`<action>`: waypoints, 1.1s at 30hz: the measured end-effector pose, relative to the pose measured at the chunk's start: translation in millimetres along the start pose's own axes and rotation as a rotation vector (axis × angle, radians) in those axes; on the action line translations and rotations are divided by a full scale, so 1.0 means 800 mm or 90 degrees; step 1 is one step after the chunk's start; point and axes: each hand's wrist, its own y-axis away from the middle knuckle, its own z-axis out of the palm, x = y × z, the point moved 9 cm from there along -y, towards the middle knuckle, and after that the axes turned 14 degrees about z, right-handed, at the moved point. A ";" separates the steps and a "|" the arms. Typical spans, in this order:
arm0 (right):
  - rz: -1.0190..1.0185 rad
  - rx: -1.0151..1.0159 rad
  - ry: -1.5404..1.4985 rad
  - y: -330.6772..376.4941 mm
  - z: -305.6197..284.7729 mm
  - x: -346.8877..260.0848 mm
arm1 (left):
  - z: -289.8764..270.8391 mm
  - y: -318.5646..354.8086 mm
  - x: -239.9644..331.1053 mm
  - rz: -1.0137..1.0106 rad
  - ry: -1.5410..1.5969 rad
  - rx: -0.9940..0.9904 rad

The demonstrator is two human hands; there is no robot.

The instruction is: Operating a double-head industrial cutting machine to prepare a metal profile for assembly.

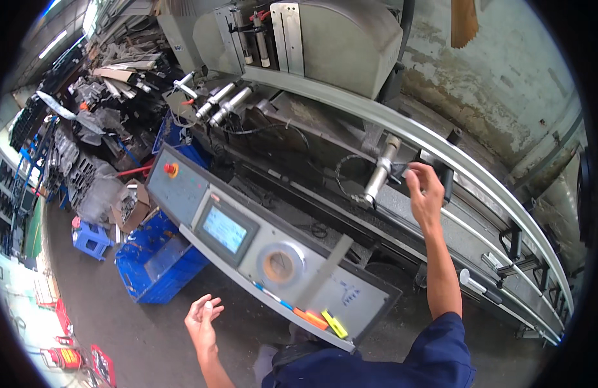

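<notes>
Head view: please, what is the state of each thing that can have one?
Touchscreen: lit
Red mushroom button: pressed or released, unclear
Tape roll: lying flat on control panel
Blue crate: open on top
Left hand: open, empty
Right hand: fingers bent beside metal cylinder, grip unclear

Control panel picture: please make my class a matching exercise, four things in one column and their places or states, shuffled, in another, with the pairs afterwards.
Things:
1. Red button
2. Round roll
3. Left hand
4. Right hand

Places or states:
A. Beside the silvery cylinder
B. At the left end of the panel
C. Open and empty, off the panel's near edge
D. Just right of the lit screen

Pairs: 1-B; 2-D; 3-C; 4-A
</notes>
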 end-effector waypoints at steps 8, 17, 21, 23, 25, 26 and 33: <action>0.282 -0.102 0.182 -0.217 0.227 0.082 | 0.245 -0.400 0.189 0.316 0.022 -0.360; 0.525 0.200 0.430 -0.233 0.080 0.229 | 0.713 -0.754 0.198 0.587 -0.399 -0.533; 0.607 0.257 0.564 -0.246 -0.022 0.289 | 0.825 -0.834 0.140 0.737 -0.614 -0.421; 0.664 0.228 0.588 -0.258 -0.030 0.337 | 0.851 -0.858 0.123 0.744 -0.626 -0.382; 0.662 0.246 0.679 -0.253 -0.099 0.372 | 0.889 -0.826 0.109 0.756 -0.573 -0.393; 0.645 0.249 0.722 -0.255 -0.127 0.385 | 0.903 -0.810 0.106 0.744 -0.573 -0.406; 0.506 0.265 0.555 -0.282 -0.152 0.377 | 0.901 -0.804 0.174 0.730 -0.508 -0.440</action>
